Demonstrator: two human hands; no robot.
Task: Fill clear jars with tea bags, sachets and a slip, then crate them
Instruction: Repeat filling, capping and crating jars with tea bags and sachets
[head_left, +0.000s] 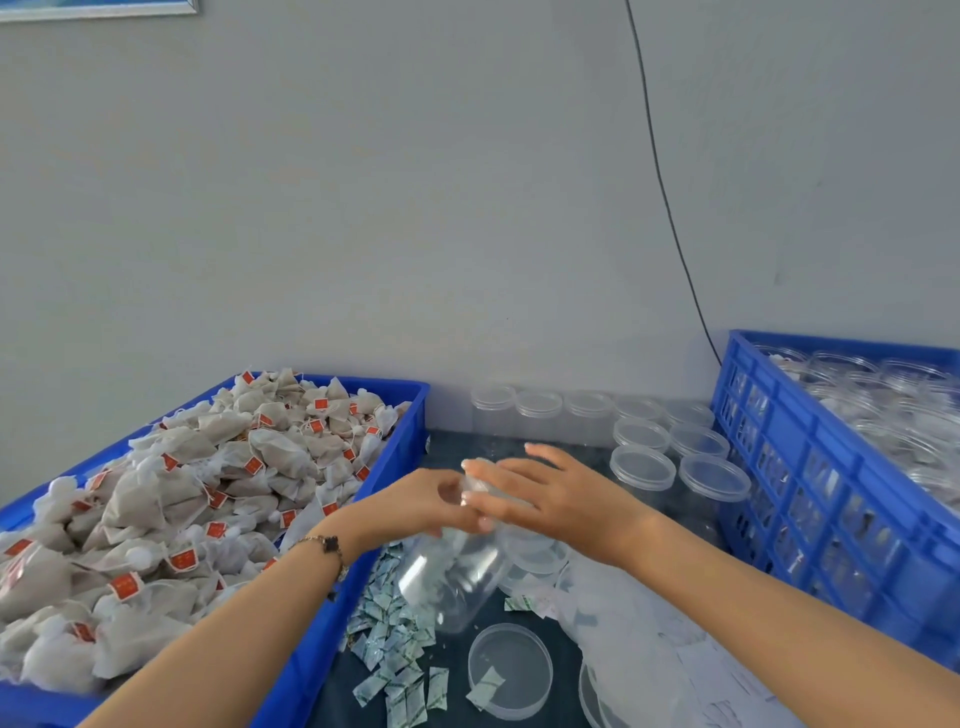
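Observation:
A clear empty jar (452, 571) is tilted in the air over the dark table, its neck up between both hands. My left hand (415, 501) grips the jar's neck from the left. My right hand (540, 499) lies over the top of the jar with its fingers stretched across the mouth. Whether a lid sits on the jar is hidden by the fingers. A heap of small sachets (395, 639) lies on the table below. Tea bags (208, 493) with red tags fill the blue bin (400, 452) at the left.
Several capped clear jars (644, 436) stand at the back by the wall. A blue crate (810, 483) at the right holds filled jars. A loose lid (511, 670) and white slips (649, 623) lie near the front. A black cable hangs down the wall.

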